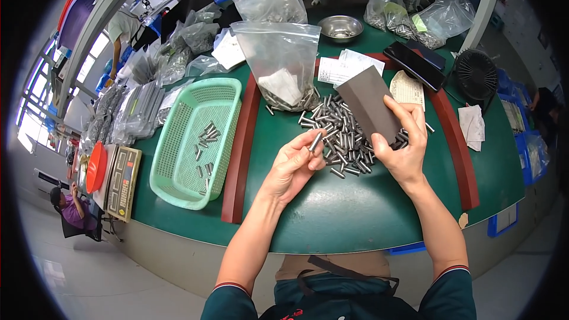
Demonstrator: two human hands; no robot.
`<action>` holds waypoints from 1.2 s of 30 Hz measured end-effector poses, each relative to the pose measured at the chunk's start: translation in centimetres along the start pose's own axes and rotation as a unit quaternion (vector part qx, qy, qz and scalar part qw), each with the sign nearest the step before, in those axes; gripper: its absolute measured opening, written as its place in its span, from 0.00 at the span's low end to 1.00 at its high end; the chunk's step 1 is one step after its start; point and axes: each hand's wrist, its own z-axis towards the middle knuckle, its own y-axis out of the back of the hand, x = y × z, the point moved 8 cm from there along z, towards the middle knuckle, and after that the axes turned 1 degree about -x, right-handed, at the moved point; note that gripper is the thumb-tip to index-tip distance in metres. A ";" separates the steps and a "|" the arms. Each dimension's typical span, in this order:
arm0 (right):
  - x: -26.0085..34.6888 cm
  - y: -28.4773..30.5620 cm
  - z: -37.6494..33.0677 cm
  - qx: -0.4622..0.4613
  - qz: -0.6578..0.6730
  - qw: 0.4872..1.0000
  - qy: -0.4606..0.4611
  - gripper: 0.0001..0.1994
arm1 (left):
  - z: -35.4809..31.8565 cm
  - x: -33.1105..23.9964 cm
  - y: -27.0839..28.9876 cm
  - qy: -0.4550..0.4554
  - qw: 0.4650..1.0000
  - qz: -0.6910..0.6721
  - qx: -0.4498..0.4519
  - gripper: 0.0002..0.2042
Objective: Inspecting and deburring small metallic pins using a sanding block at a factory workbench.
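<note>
- Now the left hand [293, 163] pinches one steel pin [316, 141] between thumb and fingertips, lifted just above the green table [332, 213]; the other fingers curl loosely beneath it.
- Meanwhile the right hand [406, 145] grips a dark grey block [370, 104] by its lower end, fingers wrapped across its face, the block tilted over the pin pile [344, 136].
- That pile lies between two red rails [240, 154], touching the foot of a clear bag [283, 65] with more pins inside.
- To the left sits a green basket [178, 184] with a few pins scattered in it, well apart from the pile.
- Beyond it stand a scale [122, 181] and further bags; a steel bowl [340, 27], a phone [413, 64] and a small fan [475, 74] lie at the far side.
- Risk, as I judge it: the pin is held only near its lower end, so a light slip of the thumb could drop it back into the pile, where it would be lost among the rest.
- Also, the block's lower edge hangs close to the pile; a careless sweep could push pins past the right rail or off the near edge.
- Lastly, the upright bag leans on loose pins and could topple if those shift.
</note>
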 end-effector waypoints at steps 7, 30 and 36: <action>1.5 -1.1 -0.5 0.039 -0.019 0.998 0.055 0.32 | -0.1 -0.2 0.2 0.000 1.000 -0.008 -0.009 0.27; 2.5 -0.9 1.5 -0.030 -0.061 0.995 0.075 0.30 | 0.3 1.4 -0.9 -0.008 0.981 0.194 0.002 0.17; -0.3 1.1 0.6 -0.038 -0.109 0.992 0.059 0.31 | 0.2 0.3 0.7 -0.009 0.998 0.057 -0.010 0.23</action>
